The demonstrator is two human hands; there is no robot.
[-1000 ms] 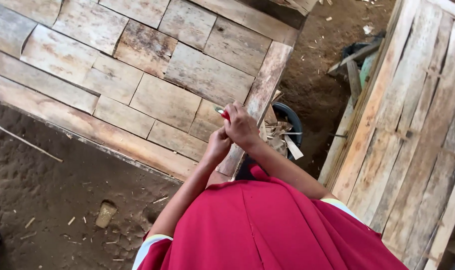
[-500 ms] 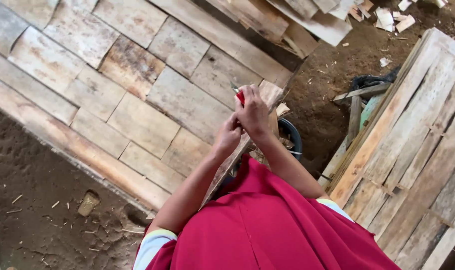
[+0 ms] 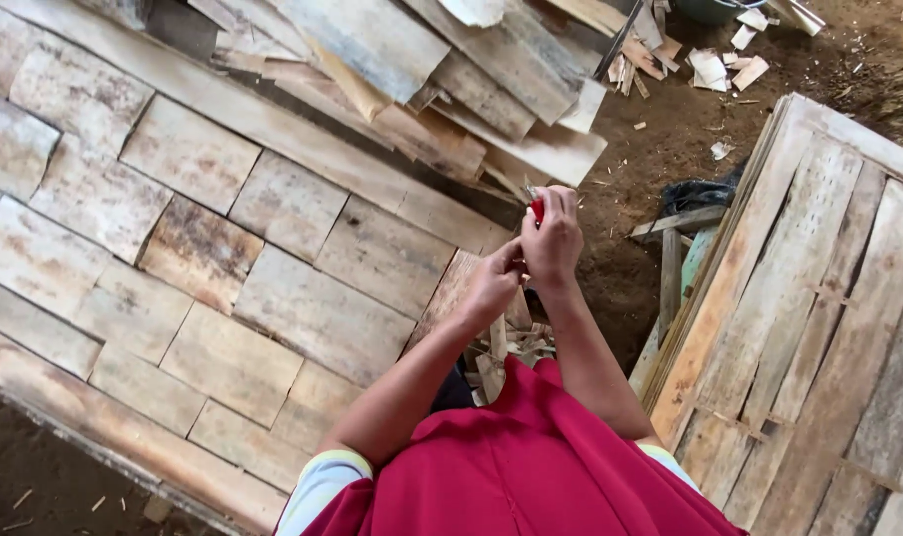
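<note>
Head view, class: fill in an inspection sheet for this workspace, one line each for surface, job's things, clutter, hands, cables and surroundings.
Surface: bare dirt ground, strewn with small chips.
Job's things: small red object pinched at the fingertips; what it is cannot be told.
Clutter: loose heap of weathered planks; pale wood offcuts on the dirt; short scraps below the hands.
Hands: right hand closed on the red object; left hand touches it from below, grip unclear.
Cables: nothing seen.
Surroundings: large panel of short boards on the left; slatted wooden panel on the right; dark bag beside it.
</note>
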